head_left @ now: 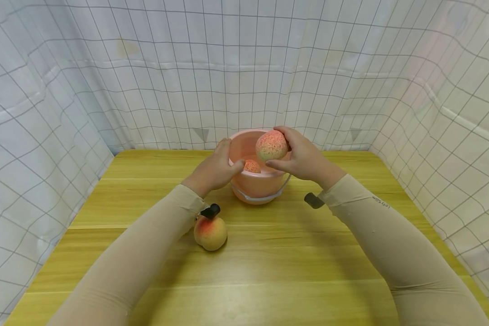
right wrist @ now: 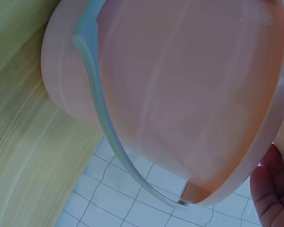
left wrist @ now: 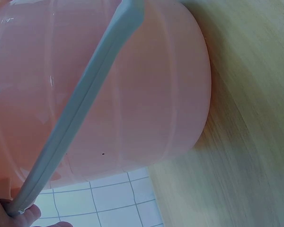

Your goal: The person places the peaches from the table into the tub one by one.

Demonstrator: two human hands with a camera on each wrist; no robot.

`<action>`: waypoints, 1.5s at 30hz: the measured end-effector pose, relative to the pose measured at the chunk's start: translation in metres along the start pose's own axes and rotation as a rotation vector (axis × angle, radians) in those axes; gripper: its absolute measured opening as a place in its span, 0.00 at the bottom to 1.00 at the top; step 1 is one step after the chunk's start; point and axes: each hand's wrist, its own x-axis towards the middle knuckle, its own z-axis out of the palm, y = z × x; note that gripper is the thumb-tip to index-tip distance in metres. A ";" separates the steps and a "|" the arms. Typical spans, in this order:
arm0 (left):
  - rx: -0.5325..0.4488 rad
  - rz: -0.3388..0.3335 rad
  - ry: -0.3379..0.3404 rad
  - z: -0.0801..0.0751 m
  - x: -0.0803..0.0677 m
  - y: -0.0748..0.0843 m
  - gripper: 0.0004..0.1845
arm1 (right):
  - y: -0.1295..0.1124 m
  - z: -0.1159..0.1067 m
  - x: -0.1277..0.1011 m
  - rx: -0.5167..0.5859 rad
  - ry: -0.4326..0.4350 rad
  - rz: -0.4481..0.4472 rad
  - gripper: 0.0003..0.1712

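Filling the bucket (head_left: 256, 184), clasped by the left grip (head_left: 217, 168), seems unfinished. One peach (head_left: 252, 166) is inside, a second peach (head_left: 270, 145) grasped by the right grip (head_left: 304, 157), a third peach (head_left: 211, 234) left outside.

The held peach (head_left: 271, 146) blocks part of the bucket's (head_left: 257, 184) mouth. Right of the lower peach (head_left: 212, 236), the desk (head_left: 281, 262) offers passage.

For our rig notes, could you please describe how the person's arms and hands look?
The left sleeve and right sleeve are long and beige, with small dark lettering on the latter. A dark piece juts out by each cuff. The left hand and right hand wear no gloves.
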 end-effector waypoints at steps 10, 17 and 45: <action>-0.004 -0.010 -0.004 -0.001 -0.001 0.001 0.50 | 0.002 0.001 0.000 -0.072 0.013 0.027 0.47; -0.018 -0.016 -0.007 -0.001 -0.001 0.000 0.50 | 0.000 0.000 -0.001 -0.132 0.053 0.023 0.44; -0.012 0.005 0.005 0.000 -0.001 0.001 0.48 | 0.034 0.005 -0.010 -0.301 -0.102 0.217 0.57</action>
